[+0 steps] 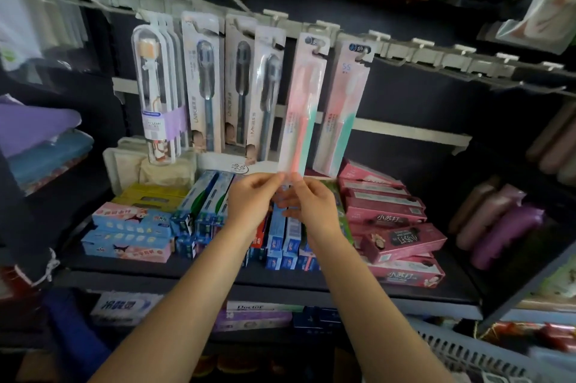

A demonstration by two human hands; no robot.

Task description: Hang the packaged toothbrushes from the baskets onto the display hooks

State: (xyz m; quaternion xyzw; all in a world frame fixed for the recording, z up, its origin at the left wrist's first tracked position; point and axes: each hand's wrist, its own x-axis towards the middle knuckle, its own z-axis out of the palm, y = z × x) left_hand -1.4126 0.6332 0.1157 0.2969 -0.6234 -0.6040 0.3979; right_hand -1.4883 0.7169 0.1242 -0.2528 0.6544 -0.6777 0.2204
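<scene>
While both arms reach up from below, the left hand (249, 205) and right hand (311, 208) pinch the bottom edge of the pink toothbrush pack (300, 108), fingertips pressed on its lower corners. Pack's top sits at a hook on the hook rail (405, 47); whether it is threaded on, cannot tell. Teal pack (341, 108) hangs just right of it, dark packs (202, 83) left. Toothpaste boxes (389, 211) lie below the rail; basket (467, 354) lower right

toothpaste boxes (396, 228) on dark shelf (280, 287), purple bottles (505, 226)
</scene>
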